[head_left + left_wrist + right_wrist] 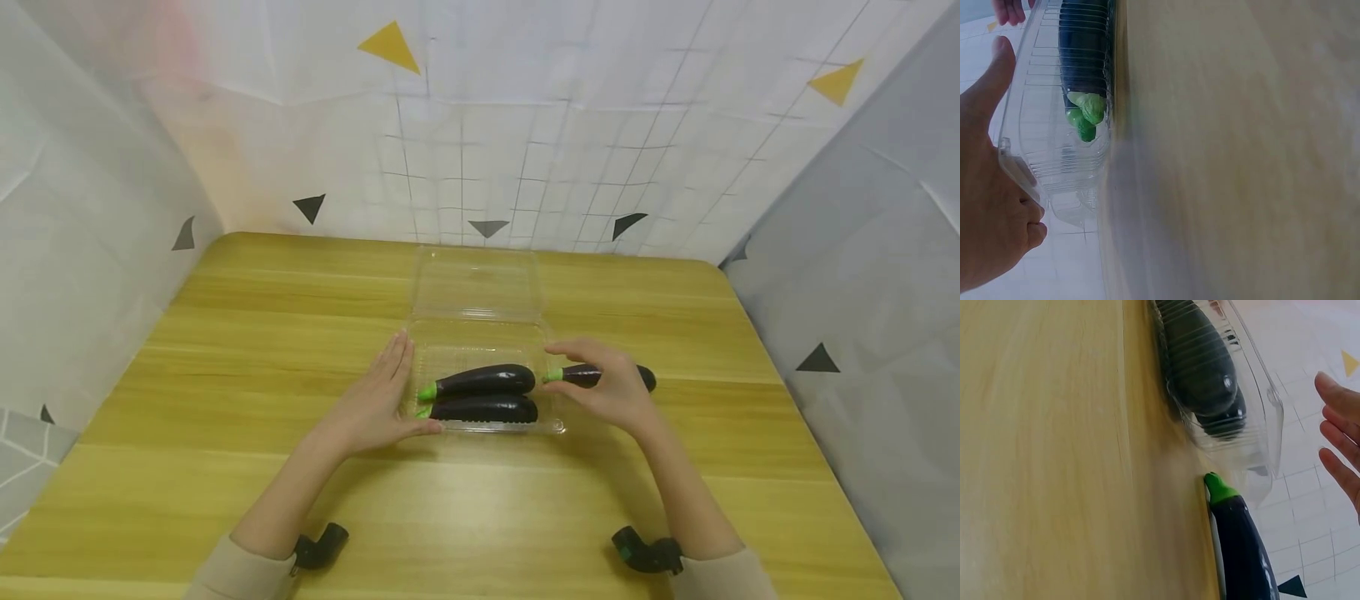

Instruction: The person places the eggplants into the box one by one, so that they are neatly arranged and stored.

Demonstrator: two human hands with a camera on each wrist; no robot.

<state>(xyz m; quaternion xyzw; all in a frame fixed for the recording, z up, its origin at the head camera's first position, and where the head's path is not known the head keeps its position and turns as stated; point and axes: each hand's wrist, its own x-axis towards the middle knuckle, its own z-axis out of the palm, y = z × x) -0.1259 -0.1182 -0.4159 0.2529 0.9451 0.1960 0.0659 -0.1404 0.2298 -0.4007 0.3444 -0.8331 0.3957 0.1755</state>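
Observation:
A clear plastic clamshell box (472,333) lies on the table with its lid (476,279) folded back. Inside are two dark eggplants, a rear one (487,380) and a front one (487,409), their green stems pointing left. My left hand (367,412) rests against the box's left side, fingers straight along it and thumb at the front rim. A third eggplant (1244,550) lies outside on the right, stem toward the box. Above it is my right hand (609,385), thumb and fingers spread and apart from the eggplant in the right wrist view.
The wooden table (480,508) reaches back to a white curtain (487,150) with grid lines and triangles. More curtain hangs at both sides. Black camera mounts (322,546) sit at both wrists.

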